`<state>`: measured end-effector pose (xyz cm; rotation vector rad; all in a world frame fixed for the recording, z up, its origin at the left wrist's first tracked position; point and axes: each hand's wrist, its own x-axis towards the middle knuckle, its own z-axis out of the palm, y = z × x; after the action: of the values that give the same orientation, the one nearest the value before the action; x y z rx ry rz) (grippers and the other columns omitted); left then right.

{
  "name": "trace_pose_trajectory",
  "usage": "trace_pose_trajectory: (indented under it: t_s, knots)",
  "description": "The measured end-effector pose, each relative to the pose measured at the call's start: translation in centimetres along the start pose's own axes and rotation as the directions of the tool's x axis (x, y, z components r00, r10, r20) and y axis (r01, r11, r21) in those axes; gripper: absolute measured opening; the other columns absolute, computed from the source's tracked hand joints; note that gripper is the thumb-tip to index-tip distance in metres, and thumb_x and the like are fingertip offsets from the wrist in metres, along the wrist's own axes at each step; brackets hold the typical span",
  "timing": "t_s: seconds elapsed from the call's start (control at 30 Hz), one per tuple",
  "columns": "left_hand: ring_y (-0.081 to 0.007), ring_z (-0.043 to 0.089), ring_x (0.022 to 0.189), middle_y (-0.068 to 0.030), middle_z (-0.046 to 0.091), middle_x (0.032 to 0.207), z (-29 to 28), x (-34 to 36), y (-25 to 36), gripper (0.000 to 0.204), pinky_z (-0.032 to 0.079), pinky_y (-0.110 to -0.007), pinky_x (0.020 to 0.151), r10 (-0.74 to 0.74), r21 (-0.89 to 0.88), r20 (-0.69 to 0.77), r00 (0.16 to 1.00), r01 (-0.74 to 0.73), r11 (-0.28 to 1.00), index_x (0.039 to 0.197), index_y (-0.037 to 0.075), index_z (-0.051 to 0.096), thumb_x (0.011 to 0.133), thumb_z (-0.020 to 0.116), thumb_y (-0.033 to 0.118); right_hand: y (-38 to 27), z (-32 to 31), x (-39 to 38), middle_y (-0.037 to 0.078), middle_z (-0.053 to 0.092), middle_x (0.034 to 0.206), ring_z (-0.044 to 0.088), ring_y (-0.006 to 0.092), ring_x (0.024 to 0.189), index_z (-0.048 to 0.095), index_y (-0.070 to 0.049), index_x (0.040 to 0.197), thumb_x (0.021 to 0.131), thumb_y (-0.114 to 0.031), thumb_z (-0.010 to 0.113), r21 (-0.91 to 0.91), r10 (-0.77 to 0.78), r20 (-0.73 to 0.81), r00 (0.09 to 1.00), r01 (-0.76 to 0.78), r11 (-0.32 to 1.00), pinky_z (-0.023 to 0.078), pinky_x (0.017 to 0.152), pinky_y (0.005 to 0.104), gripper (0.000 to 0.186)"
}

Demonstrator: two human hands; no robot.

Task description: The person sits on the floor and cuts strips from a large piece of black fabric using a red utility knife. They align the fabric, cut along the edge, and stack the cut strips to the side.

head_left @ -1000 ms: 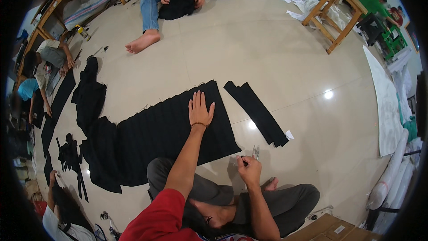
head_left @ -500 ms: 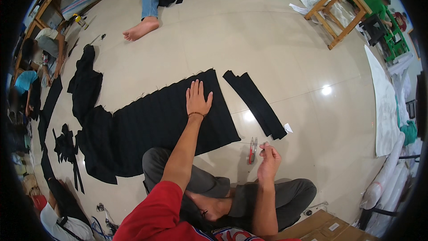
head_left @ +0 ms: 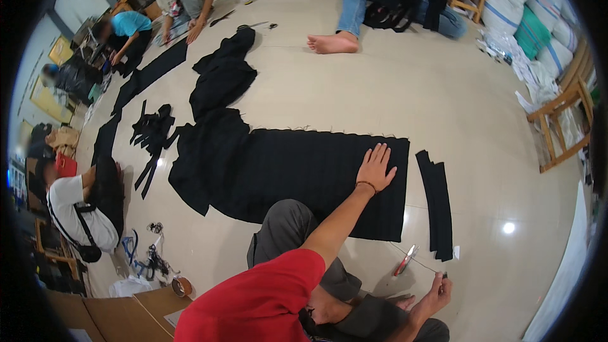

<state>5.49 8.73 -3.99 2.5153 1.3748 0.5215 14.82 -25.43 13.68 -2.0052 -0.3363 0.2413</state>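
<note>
While black fabric scraps (head_left: 152, 130) lay in a loose tangle off to my left, a bunched black cloth (head_left: 223, 79) sat between them and the ribbed black fabric panel (head_left: 310, 174); I could not tell whether cloth and panel were joined. The panel was spread on the floor in front of me, its near edge passing behind my bent knee (head_left: 285, 218). Towards its right end my left hand (head_left: 377, 174) lay palm down, fingers straight and holding nothing, apparently so its weight would stop the fabric sliding. The red-handled thread snips (head_left: 406, 261) rested just beyond the panel's near corner, within easy reach. From about that corner a thin thread (head_left: 425, 265) ran to my right hand (head_left: 434, 297), whose fingertips were closed on it, seemingly to draw it straight; I could not identify the small dark thing there. Farther right lay a folded black strip (head_left: 439, 215), apart from the panel.
</note>
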Motion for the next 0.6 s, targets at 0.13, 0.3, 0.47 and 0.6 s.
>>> trace_pose_trajectory:
  t_s: [0.13,0.3,0.47,0.6]
  knots:
    - [-0.0279,0.023,0.152,-0.0151,0.031,0.161,-0.5,0.0,0.3,0.068,0.017,-0.045,0.124,-0.021,-0.027,0.069,0.997,0.023,0.999,0.152,0.001,0.037,0.101,0.043,0.046,1.5,-0.5,0.0,-0.002,0.043,0.075,0.042,0.0120,0.077,0.051,-0.003,0.073,0.095,-0.012,0.067,0.051,-0.045,0.061,0.997,0.042,0.998,0.036,0.078,0.0287,0.029]
    - [-0.0294,0.027,0.150,-0.0154,0.035,0.159,0.0,-0.1,0.1,0.067,0.020,-0.046,0.123,-0.011,-0.052,-0.018,1.000,0.010,0.999,0.149,0.002,0.041,0.098,0.049,0.045,2.9,-0.9,0.0,0.000,0.044,0.072,0.046,0.0149,0.075,0.056,-0.003,0.075,0.096,-0.016,0.067,-0.210,-0.479,0.110,0.871,0.491,0.846,0.039,0.077,0.0292,0.027]
    - [-0.0297,0.027,0.150,-0.0157,0.035,0.158,0.1,0.0,0.1,0.067,0.020,-0.046,0.123,-0.012,-0.063,-0.029,1.000,0.010,0.998,0.148,0.001,0.042,0.098,0.049,0.045,0.9,-1.9,0.5,0.002,0.048,0.068,0.052,0.0182,0.068,0.062,-0.002,0.089,0.101,-0.019,0.060,0.393,0.017,0.793,0.610,-0.531,0.751,0.044,0.070,0.0277,0.021]
    - [-0.0295,0.027,0.150,-0.0156,0.036,0.158,0.0,-0.3,-0.1,0.067,0.020,-0.046,0.123,-0.013,-0.053,-0.034,0.999,0.012,0.999,0.148,0.001,0.043,0.098,0.049,0.045,-1.0,0.8,0.8,0.012,0.066,0.106,0.061,0.0234,0.094,0.062,0.001,0.118,0.103,-0.019,0.055,0.735,-0.247,0.673,0.697,-0.591,0.333,0.049,0.085,0.0335,0.026]
